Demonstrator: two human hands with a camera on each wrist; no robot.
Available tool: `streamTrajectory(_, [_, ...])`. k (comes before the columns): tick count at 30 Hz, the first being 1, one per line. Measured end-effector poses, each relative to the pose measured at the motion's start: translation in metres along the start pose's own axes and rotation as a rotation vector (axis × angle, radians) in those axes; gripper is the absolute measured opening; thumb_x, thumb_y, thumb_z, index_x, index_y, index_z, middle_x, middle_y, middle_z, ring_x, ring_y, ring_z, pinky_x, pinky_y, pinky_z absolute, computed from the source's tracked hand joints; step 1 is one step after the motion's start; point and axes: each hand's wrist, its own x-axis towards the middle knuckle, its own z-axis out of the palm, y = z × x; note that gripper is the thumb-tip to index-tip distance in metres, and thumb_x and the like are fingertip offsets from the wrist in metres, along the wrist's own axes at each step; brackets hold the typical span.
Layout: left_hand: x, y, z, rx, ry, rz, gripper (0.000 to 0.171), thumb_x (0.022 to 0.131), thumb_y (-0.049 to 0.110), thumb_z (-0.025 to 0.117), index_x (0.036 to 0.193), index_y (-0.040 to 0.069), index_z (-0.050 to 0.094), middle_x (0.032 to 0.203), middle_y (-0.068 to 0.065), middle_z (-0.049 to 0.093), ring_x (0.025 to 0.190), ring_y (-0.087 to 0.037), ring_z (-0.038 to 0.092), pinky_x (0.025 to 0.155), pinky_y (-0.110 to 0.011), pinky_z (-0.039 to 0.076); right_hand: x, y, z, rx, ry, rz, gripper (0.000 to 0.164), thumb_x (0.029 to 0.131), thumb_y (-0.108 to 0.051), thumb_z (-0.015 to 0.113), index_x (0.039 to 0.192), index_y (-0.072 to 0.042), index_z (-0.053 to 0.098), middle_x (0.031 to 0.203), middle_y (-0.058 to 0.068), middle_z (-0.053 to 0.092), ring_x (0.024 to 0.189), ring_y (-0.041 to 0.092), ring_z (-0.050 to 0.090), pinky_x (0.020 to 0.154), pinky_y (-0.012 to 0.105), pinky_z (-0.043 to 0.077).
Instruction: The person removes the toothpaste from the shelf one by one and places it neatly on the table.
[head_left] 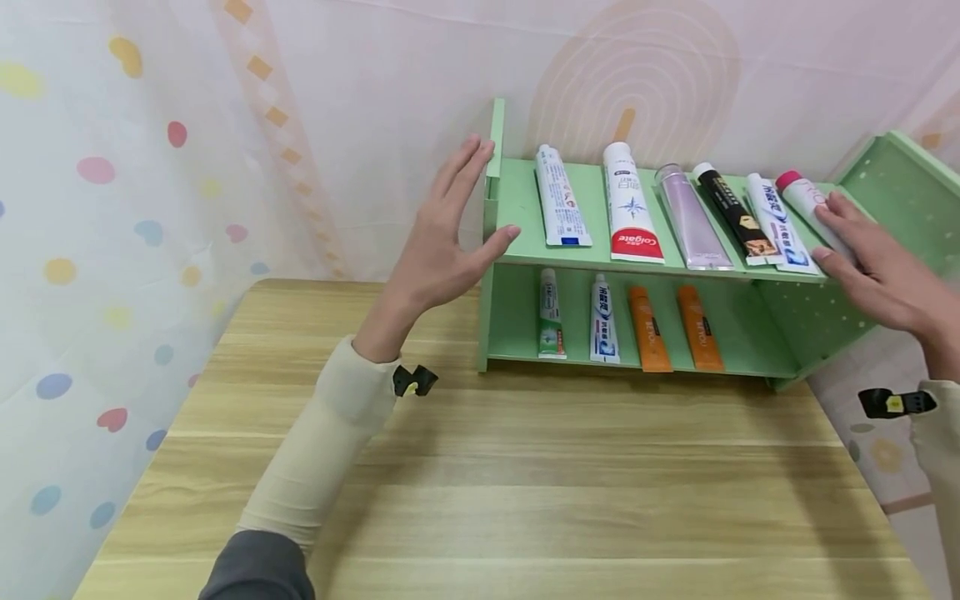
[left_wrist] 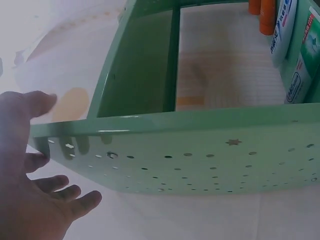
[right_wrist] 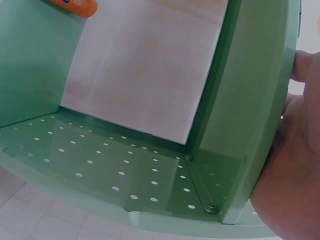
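Note:
My left hand [head_left: 446, 233] is raised at the left side panel of the green two-tier rack [head_left: 491, 317], fingers extended and thumb apart, holding nothing. In the left wrist view, the hand [left_wrist: 37, 185] is beside the panel's perforated outer face. At the other end, my right hand [head_left: 877, 258] lies over a white tube with a pink cap [head_left: 810, 196] on the upper tier, fingers fairly straight and touching it. Next to that tube are a white-and-blue toothpaste tube [head_left: 780, 223] and a black toothpaste tube [head_left: 735, 212]. In the right wrist view, the rack's edge hides the fingertips.
Further left on the upper tier lie a lilac tube [head_left: 692, 217], a Colgate tube [head_left: 632, 200] and a white tube [head_left: 561, 196]. Below are two orange tubes [head_left: 648, 329], a green-and-white tube [head_left: 551, 312] and another white-and-blue tube [head_left: 603, 321]. The rack stands on a wooden table [head_left: 525, 483].

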Motion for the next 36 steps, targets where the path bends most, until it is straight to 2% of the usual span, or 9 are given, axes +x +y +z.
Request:
streamTrajectory(3, [0.003,0.002,0.000,0.003,-0.006,0.022,0.078,0.092,0.014,0.072,0.159,0.003,0.034,0.167,-0.014,0.031,0.157,-0.017,0.026,0.126,-0.035,0.032,-0.001,0.000,0.000,-0.016,0.007,-0.015,0.062,0.110,-0.020,0.032,0.163,0.002,0.009,0.172,0.020,-0.004,0.159,0.043,-0.009,0.127,0.063,-0.008])
streamTrajectory(8, [0.005,0.007,0.000,-0.016,-0.035,0.004,0.077,0.091,0.004,0.068,0.160,0.004,0.033,0.168,-0.013,0.029,0.156,-0.016,0.029,0.116,-0.036,0.046,-0.004,0.001,0.001,-0.026,0.027,-0.034,0.062,0.110,-0.021,0.033,0.163,0.002,0.012,0.172,0.021,0.000,0.159,0.043,-0.005,0.128,0.061,-0.006])
streamTrajectory(17, [0.002,0.005,0.002,-0.088,-0.051,-0.034,0.076,0.090,-0.001,0.064,0.160,0.007,0.034,0.170,-0.010,0.026,0.156,-0.014,0.027,0.113,-0.045,0.048,-0.018,-0.003,0.001,-0.040,0.039,-0.043,0.061,0.108,-0.015,0.034,0.162,0.005,0.014,0.171,0.025,0.006,0.158,0.047,0.002,0.129,0.061,-0.001])
streamTrajectory(20, [0.002,0.006,0.000,-0.094,-0.068,-0.051,0.077,0.090,-0.001,0.065,0.160,0.009,0.034,0.171,-0.007,0.025,0.156,-0.014,0.028,0.111,-0.046,0.050,-0.023,-0.004,0.001,-0.075,0.032,-0.027,0.072,0.100,-0.011,0.043,0.163,0.001,0.011,0.172,0.022,0.003,0.157,0.049,0.002,0.128,0.063,-0.002])
streamTrajectory(25, [0.003,0.007,-0.001,-0.095,-0.092,-0.067,0.077,0.090,-0.001,0.066,0.160,0.010,0.033,0.171,-0.004,0.022,0.155,-0.013,0.030,0.111,-0.043,0.050,-0.029,-0.003,0.002,-0.103,0.065,-0.029,0.102,0.075,0.001,0.060,0.165,-0.005,0.011,0.172,0.022,0.007,0.155,0.052,0.008,0.128,0.063,0.002])
streamTrajectory(28, [0.003,0.007,0.000,-0.102,-0.092,-0.064,0.077,0.090,-0.002,0.066,0.159,0.010,0.033,0.172,-0.005,0.022,0.155,-0.015,0.031,0.110,-0.043,0.050,-0.032,-0.002,0.004,-0.110,0.130,-0.049,0.100,0.072,0.006,0.060,0.163,-0.003,0.019,0.166,0.029,0.019,0.145,0.053,0.022,0.127,0.056,0.010])
streamTrajectory(31, [0.002,0.008,0.000,-0.107,-0.093,-0.068,0.078,0.091,-0.001,0.066,0.160,0.010,0.032,0.172,-0.005,0.022,0.155,-0.017,0.032,0.110,-0.044,0.051,-0.033,-0.002,0.006,-0.137,0.197,-0.066,0.094,0.072,0.009,0.057,0.161,-0.001,0.028,0.156,0.034,0.030,0.131,0.053,0.028,0.116,0.057,0.024])
streamTrajectory(34, [0.002,0.009,-0.001,-0.106,-0.094,-0.085,0.079,0.091,-0.001,0.065,0.161,0.010,0.031,0.172,-0.006,0.022,0.155,-0.018,0.032,0.110,-0.044,0.050,-0.034,-0.004,0.008,-0.159,0.247,-0.076,0.088,0.073,0.012,0.055,0.157,0.000,0.036,0.149,0.035,0.035,0.126,0.052,0.028,0.103,0.061,0.026])
streamTrajectory(36, [0.002,0.009,-0.001,-0.103,-0.091,-0.094,0.079,0.091,-0.002,0.064,0.161,0.008,0.029,0.171,-0.007,0.022,0.155,-0.018,0.032,0.111,-0.044,0.050,-0.035,-0.005,0.010,-0.156,0.272,-0.085,0.085,0.072,0.015,0.054,0.155,0.000,0.040,0.148,0.035,0.036,0.127,0.051,0.028,0.103,0.061,0.026])
